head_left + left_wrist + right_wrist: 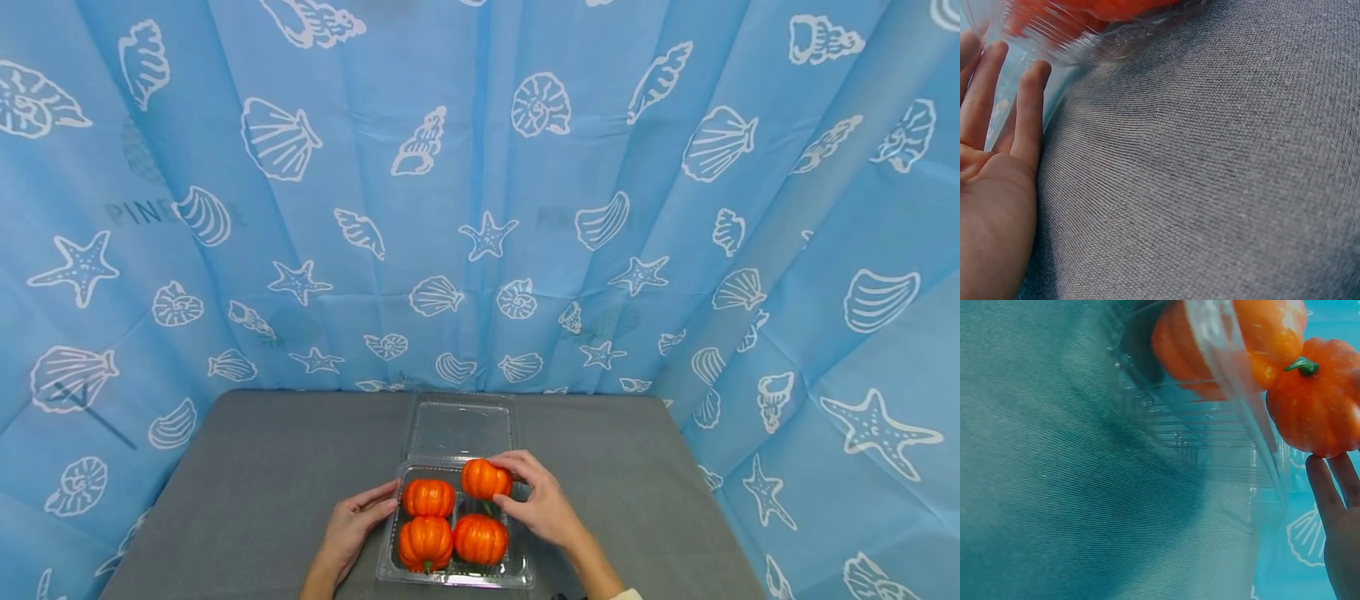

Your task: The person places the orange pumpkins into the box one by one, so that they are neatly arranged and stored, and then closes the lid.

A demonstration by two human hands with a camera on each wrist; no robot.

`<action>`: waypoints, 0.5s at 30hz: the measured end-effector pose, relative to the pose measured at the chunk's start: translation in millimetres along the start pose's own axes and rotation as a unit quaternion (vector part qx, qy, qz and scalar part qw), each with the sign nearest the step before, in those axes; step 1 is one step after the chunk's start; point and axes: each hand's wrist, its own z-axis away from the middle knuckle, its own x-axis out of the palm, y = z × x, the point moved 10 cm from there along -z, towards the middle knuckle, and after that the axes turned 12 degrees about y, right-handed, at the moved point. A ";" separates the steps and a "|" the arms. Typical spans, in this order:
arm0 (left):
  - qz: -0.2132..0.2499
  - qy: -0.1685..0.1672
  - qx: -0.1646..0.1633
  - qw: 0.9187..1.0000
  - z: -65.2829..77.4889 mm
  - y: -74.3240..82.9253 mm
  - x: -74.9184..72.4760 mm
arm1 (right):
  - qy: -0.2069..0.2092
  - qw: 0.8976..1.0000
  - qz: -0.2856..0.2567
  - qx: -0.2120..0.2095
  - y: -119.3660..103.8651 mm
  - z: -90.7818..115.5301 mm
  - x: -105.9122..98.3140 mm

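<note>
A clear plastic clamshell box [457,577] has its lid [462,423] folded back. Inside it are three small orange pumpkins: one at back left [428,497], one at front left [425,542], one at front right [481,538]. My right hand [542,502] pinches a fourth pumpkin [486,479] between thumb and fingers over the box's back right corner. In the right wrist view this held pumpkin [1319,409] shows a green stem and sits above the rim. My left hand [356,525] rests its extended fingertips against the box's left side; the left wrist view shows the fingers [1027,119] fairly straight.
A grey cloth [300,467] covers the table under the box. Behind and along the sides hangs a blue curtain [480,192] with white shell and starfish prints. A small dark object [559,597] shows at the bottom edge beside the right forearm.
</note>
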 end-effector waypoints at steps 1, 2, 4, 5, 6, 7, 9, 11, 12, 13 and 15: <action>0.001 -0.001 -0.002 1.000 0.1 -0.4 0.0 | -0.002 1.000 0.000 -0.003 -0.3 1.2 0.8; 0.001 -0.001 -0.003 1.000 0.1 -0.6 -0.2 | -0.003 1.000 -0.001 -0.006 -0.7 2.2 1.7; 0.003 -0.002 -0.003 1.000 0.1 -0.1 -0.2 | -0.005 1.000 0.001 -0.011 -0.9 3.4 2.7; 0.004 -0.002 -0.002 1.000 -0.1 0.2 -0.1 | -0.005 1.000 0.001 -0.011 -0.5 3.7 3.2; 0.003 -0.002 -0.002 1.000 -0.2 0.7 -0.1 | -0.007 1.000 0.001 -0.011 0.4 4.1 4.0; 0.004 -0.002 -0.002 1.000 -0.4 1.0 -0.1 | -0.009 1.000 0.001 -0.012 1.1 4.5 4.8; 0.002 -0.002 0.000 1.000 -0.4 2.0 -0.1 | -0.015 1.000 0.004 -0.012 2.5 5.5 6.7; 0.001 -0.003 0.001 1.000 0.0 2.2 0.1 | -0.023 1.000 0.011 -0.013 4.1 7.5 9.1; 0.000 -0.004 0.002 1.000 0.4 2.4 0.3 | -0.027 0.999 0.016 -0.014 4.6 8.6 10.2; 0.001 -0.005 0.002 1.000 0.9 2.5 0.7 | -0.030 0.999 0.021 -0.015 5.0 9.7 11.3; 0.003 -0.007 0.003 1.000 1.8 2.6 1.0 | -0.036 0.999 0.031 -0.014 6.6 11.5 13.2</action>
